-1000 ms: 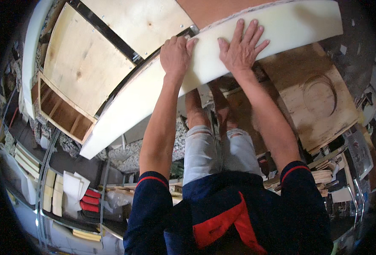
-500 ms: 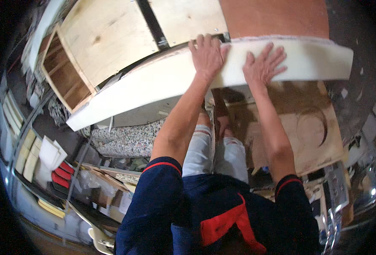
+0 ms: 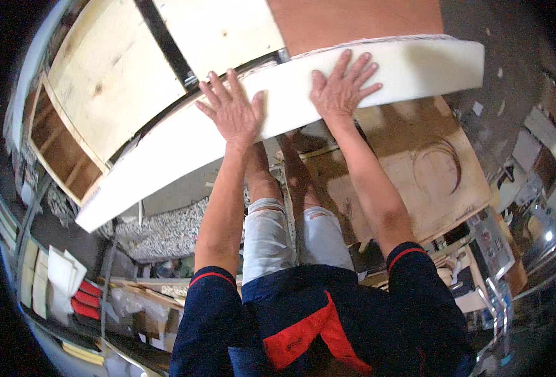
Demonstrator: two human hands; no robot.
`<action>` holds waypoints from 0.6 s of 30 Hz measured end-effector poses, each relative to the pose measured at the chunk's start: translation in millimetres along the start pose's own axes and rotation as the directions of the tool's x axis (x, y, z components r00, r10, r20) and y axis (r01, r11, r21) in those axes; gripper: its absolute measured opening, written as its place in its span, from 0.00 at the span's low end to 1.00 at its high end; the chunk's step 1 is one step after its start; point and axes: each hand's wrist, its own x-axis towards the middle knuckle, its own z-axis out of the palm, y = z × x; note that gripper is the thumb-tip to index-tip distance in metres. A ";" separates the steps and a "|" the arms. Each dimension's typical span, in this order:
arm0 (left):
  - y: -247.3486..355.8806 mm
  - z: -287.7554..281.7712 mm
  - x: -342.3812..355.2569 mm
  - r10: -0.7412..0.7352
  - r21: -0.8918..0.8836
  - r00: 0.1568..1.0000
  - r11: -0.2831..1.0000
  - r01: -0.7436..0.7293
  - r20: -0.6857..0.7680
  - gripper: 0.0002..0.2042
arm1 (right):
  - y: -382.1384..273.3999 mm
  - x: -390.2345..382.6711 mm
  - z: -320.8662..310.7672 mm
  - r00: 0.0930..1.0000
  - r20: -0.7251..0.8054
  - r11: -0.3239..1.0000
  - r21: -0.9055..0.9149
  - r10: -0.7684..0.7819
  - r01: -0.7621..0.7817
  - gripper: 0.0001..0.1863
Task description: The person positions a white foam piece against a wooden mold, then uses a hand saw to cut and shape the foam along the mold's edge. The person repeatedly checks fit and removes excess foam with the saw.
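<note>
A long white foam strip [image 3: 290,97] runs along the near edge of a plywood frame [image 3: 111,81], curving across the view. My left hand [image 3: 235,116] lies flat on the strip left of centre, fingers spread toward its upper edge. To the right, my right hand [image 3: 341,91] also rests flat on the white face with fingers apart. Neither hand grips anything. Behind the strip, a dark gap divides the pale plywood panels, and a reddish-brown panel [image 3: 359,19] adjoins them on the right.
Below the strip at right lies a wooden board [image 3: 410,169] with a dark curved mark. A speckled foam roll [image 3: 165,229] sits low at left. Red pieces [image 3: 86,300] and white sheets [image 3: 64,270] are on a rack at far left. Scraps litter the right-hand floor.
My left hand has slid left along the foam strip, its fingers now spread on the face rather than over the upper edge. My right hand stays at about the same spot. The view has shifted.
</note>
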 end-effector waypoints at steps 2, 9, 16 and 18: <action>5.2 -4.3 5.0 -0.049 -0.060 0.999 0.997 0.049 0.002 0.42 | -1.7 2.1 -4.9 1.000 0.005 0.997 -0.078 0.013 -0.012 0.49; 6.2 -10.3 7.8 -0.079 0.023 0.995 0.997 0.077 0.069 0.41 | -4.2 14.5 -39.9 0.947 0.210 0.970 0.083 -0.242 0.229 0.48; -1.3 2.9 2.5 -0.053 0.055 0.998 0.997 0.051 0.030 0.41 | 84.0 54.0 -27.4 0.982 0.078 0.985 0.006 -0.171 0.171 0.47; 9.5 -7.0 9.1 -0.081 0.005 0.997 0.997 0.080 0.014 0.41 | 93.1 64.3 -23.2 0.967 0.136 0.975 0.087 -0.216 0.206 0.48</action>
